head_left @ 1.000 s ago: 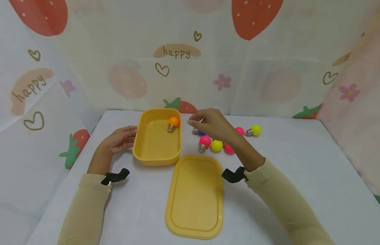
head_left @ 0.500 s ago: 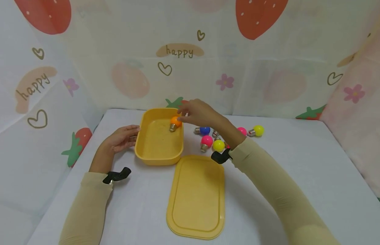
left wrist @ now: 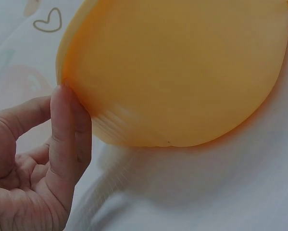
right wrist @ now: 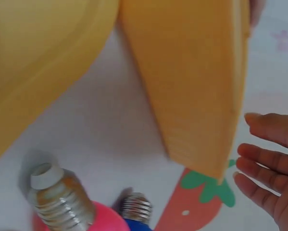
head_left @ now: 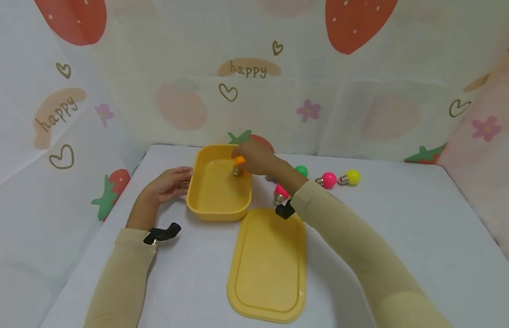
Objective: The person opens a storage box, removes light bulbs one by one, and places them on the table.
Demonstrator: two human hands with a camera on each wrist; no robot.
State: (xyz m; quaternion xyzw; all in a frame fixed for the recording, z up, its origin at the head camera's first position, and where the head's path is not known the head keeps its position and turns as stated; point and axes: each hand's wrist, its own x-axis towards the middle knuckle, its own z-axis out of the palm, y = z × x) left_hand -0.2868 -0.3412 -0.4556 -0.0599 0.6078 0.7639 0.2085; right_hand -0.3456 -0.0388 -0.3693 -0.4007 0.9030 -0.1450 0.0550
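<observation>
A yellow plastic box (head_left: 217,191) stands left of centre, with an orange light bulb (head_left: 239,163) lying in its back right part. My left hand (head_left: 168,183) touches the box's left side. In the left wrist view its fingertips (left wrist: 62,94) meet the rim, and nothing is gripped. Over the back right rim reaches my right hand (head_left: 258,157), partly covering the orange bulb. The right wrist view shows that hand (right wrist: 273,168) with fingers spread and nothing between them; the bulb is hidden there behind the box wall.
A yellow lid (head_left: 270,269) lies in front of the box. Right of the box are several loose bulbs, among them a pink bulb (head_left: 330,180), a yellow bulb (head_left: 352,176) and a green bulb (head_left: 301,171). A printed cloth backdrop (head_left: 307,64) stands behind.
My right hand has moved left from above the loose bulbs to the box's right rim and the orange bulb. The left hand stays at the box. The head view has shifted slightly.
</observation>
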